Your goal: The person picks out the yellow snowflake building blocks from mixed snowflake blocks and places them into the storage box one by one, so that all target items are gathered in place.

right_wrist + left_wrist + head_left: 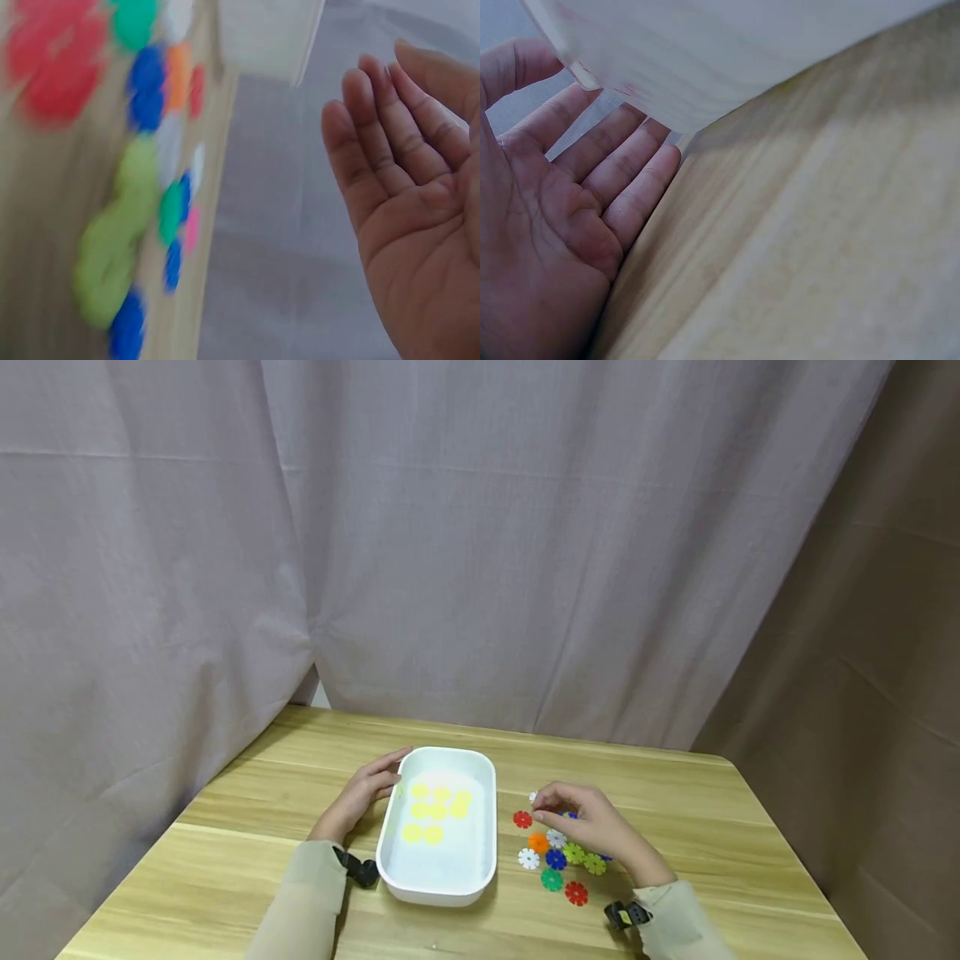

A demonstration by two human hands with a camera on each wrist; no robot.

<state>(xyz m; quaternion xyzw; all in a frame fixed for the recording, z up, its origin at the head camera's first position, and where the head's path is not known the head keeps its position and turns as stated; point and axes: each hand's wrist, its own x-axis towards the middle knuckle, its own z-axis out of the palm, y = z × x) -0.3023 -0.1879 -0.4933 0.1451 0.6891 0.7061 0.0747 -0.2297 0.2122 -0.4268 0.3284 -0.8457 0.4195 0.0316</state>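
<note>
A white rectangular tray (437, 896) holds several yellow flower-shaped plastic discs (433, 834) lying flat. My left hand (365, 793) rests against the tray's left side near the far corner; in the left wrist view its fingers (626, 161) reach out nearly straight to the outer wall. Over the loose discs to the right hovers my right hand (588, 822), palm sideways, fingers loosely bent. No disc shows in it in the right wrist view. Just left of its fingertips lies a red disc (522, 819). Yellow-green discs (595, 863) lie below the hand, and it hides part of the group.
Around the right hand are an orange disc (537, 843), a white disc (528, 858), a blue disc (556, 859), a green disc (552, 880) and another red disc (577, 893). Grey curtains (480, 568) hang behind the wooden table (225, 852) and on its right.
</note>
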